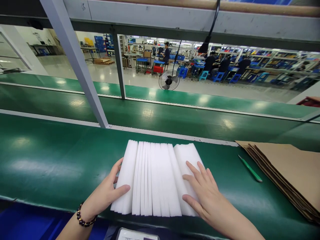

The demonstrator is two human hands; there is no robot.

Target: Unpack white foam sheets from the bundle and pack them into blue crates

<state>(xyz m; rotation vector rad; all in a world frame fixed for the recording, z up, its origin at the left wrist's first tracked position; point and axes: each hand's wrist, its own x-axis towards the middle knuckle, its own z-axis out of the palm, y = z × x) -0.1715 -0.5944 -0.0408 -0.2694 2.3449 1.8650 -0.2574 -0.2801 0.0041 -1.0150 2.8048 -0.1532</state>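
A row of white foam sheets (160,180) lies on the green worktop in front of me, the sheets leaning and fanned side by side. My left hand (112,188) grips the left end of the row, thumb on top and fingers around the outer side, partly hidden. A dark beaded bracelet (83,218) circles that wrist. On the right end, my right hand (200,190) rests with its fingers spread across the foam surface.
A green-handled, pen-like tool (251,169) lies right of the foam, beside a stack of brown cardboard sheets (292,170). A grey post (80,66) rises behind the worktop. A fan (169,80) hangs farther back. Blue bins (30,221) sit below the front edge.
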